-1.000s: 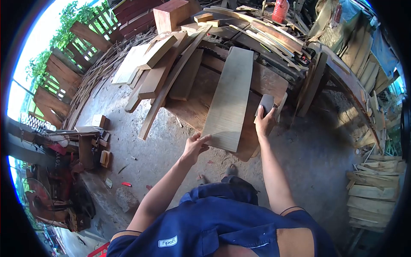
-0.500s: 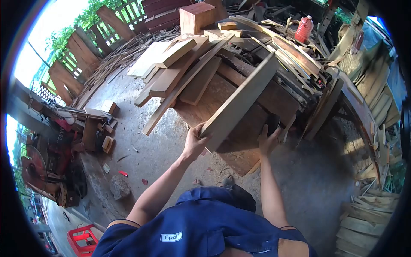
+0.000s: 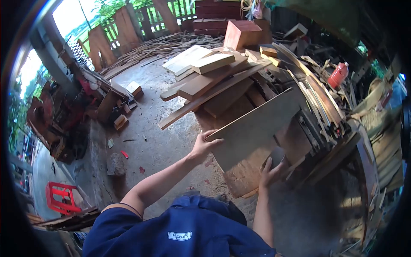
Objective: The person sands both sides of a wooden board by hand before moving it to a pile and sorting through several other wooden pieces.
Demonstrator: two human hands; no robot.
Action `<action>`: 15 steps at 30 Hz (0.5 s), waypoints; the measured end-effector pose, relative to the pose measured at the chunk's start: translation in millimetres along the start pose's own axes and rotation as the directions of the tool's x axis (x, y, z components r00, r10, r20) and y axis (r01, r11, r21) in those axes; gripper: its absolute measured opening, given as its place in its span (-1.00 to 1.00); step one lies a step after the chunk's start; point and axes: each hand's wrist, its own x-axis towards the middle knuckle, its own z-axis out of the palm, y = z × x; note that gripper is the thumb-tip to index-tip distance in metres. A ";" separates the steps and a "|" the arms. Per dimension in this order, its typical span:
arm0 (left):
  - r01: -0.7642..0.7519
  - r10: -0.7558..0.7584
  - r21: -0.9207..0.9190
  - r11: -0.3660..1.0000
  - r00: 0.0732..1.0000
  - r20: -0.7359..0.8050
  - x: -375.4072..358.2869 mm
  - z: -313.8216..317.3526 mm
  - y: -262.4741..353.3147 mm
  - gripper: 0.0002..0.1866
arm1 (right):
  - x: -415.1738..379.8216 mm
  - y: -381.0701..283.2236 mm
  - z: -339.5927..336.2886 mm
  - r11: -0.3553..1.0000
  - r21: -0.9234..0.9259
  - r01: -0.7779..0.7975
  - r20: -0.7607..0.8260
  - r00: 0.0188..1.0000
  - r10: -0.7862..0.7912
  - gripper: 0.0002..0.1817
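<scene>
A wide, flat wooden board [image 3: 252, 124] slants over the worktable [image 3: 239, 182], tilted so that its broad face shows. My left hand [image 3: 204, 146] is closed on the board's near left corner, the thumb lying over the face and the fingers behind the edge. In my right hand [image 3: 269, 173] is a dark grey curved sheet [image 3: 277, 156], pinched between thumb and fingers close to the board's near right side.
Planks [image 3: 209, 85] are stacked on the table's far left, jutting over its edge. Thin strips [image 3: 317, 103] and a red bottle [image 3: 338, 75] lie to the right. A red crate [image 3: 63, 199] and a stone [image 3: 115, 164] sit on the floor at left.
The board has turned from nearly edge-on to showing its broad face and sits lower. My left hand still grips its corner; my right hand keeps the grey sheet. The view has shifted.
</scene>
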 end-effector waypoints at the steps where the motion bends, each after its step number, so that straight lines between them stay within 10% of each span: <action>1: 0.097 -0.108 -0.150 0.984 0.992 -0.065 2.3 0.0 -9.9 -0.74 | 2.9 -3.0 -3.7 0.999 -0.035 0.023 0.021 1.000 -0.022 -0.48; 3: 0.145 -0.222 -0.407 0.902 0.964 -0.148 2.2 9.2 -13.8 -0.82 | 0.8 -0.5 -6.0 0.997 -0.053 0.058 0.047 0.997 -0.056 -0.47; 6: 0.111 -0.127 -0.262 0.959 0.991 -0.044 -2.3 8.9 12.0 -0.78 | -9.9 14.4 2.5 0.983 0.056 -0.172 0.198 0.967 0.158 -0.43; 8: 0.086 -0.153 -0.489 0.868 0.983 -0.098 9.9 1.6 13.6 -0.63 | -14.7 20.9 4.7 0.985 -0.093 -0.144 0.205 0.965 0.161 -0.40; 15: -0.106 0.032 -0.407 0.907 0.982 -0.185 29.4 -15.6 106.2 -0.56 | -36.2 47.6 23.3 0.974 -0.122 -0.191 0.160 0.965 0.209 -0.26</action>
